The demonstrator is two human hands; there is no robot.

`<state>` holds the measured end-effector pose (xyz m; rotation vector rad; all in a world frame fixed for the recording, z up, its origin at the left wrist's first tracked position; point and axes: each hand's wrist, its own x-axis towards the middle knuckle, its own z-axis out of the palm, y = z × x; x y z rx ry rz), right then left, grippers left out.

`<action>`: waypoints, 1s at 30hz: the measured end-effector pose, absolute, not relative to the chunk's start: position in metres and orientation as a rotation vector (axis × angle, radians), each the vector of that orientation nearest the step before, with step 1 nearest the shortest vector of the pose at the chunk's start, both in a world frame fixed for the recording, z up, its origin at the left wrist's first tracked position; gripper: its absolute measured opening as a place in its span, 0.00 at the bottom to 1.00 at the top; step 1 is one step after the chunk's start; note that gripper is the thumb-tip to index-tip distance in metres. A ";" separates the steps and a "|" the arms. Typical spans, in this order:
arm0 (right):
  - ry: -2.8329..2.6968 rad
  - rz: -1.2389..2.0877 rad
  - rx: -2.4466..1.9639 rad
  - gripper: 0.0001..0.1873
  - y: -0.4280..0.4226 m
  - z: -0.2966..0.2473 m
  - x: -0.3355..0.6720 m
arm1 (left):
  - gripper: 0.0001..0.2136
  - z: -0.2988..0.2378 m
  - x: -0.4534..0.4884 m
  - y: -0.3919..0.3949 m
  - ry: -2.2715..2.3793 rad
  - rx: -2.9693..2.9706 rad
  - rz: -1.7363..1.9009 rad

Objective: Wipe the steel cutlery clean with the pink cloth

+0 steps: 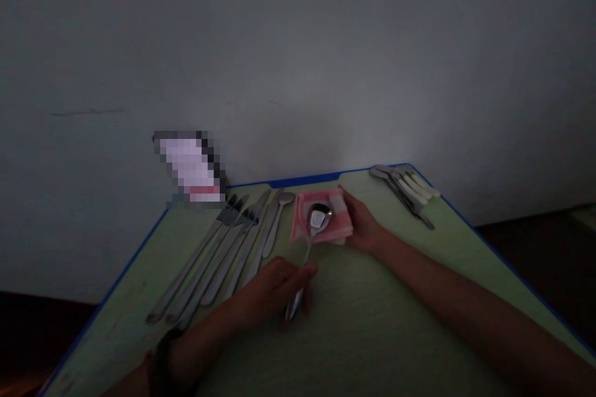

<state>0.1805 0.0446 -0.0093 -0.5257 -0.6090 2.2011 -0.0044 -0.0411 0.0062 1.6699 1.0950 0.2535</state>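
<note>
My left hand [279, 291] is closed around the handle of a shiny metal spoon [319, 217]. The spoon's bowl points away from me and lies over a pink and white folded cloth [342, 223]. At the cloth's right side is my right hand [363, 223], closed on its edge, with most of the fingers hidden behind it. Left of the cloth, several metal knives [233, 245] lie side by side on the table, their handles toward me. A small spoon [279, 220] rests at the right end of that row, close to the cloth.
The green table [372, 335] has a blue edge and stands against a grey wall [298, 62]. A blurred phone-like screen [189, 164] leans at the back left. At the back right lies a group of cutlery [405, 186], some with white handles.
</note>
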 end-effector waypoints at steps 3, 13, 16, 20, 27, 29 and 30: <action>-0.658 2.279 -0.561 0.23 0.039 -0.006 0.182 | 0.28 0.005 -0.004 -0.041 1.124 1.638 0.262; -0.587 2.285 -0.490 0.27 0.044 -0.009 0.183 | 0.24 0.005 -0.002 -0.039 1.145 1.580 0.419; -0.516 2.216 -0.498 0.27 0.046 -0.008 0.184 | 0.22 0.005 -0.002 -0.037 1.097 1.562 0.494; -0.518 2.139 -0.462 0.27 0.047 -0.008 0.183 | 0.20 0.002 -0.001 -0.036 1.160 1.533 0.544; -0.583 2.172 -0.468 0.26 0.044 -0.008 0.183 | 0.19 0.007 0.004 -0.034 1.249 1.591 0.572; -0.572 2.195 -0.487 0.27 0.045 -0.009 0.183 | 0.19 0.007 0.005 -0.033 1.272 1.584 0.541; -0.563 2.205 -0.496 0.27 0.045 -0.010 0.183 | 0.19 0.007 0.005 -0.033 1.283 1.582 0.531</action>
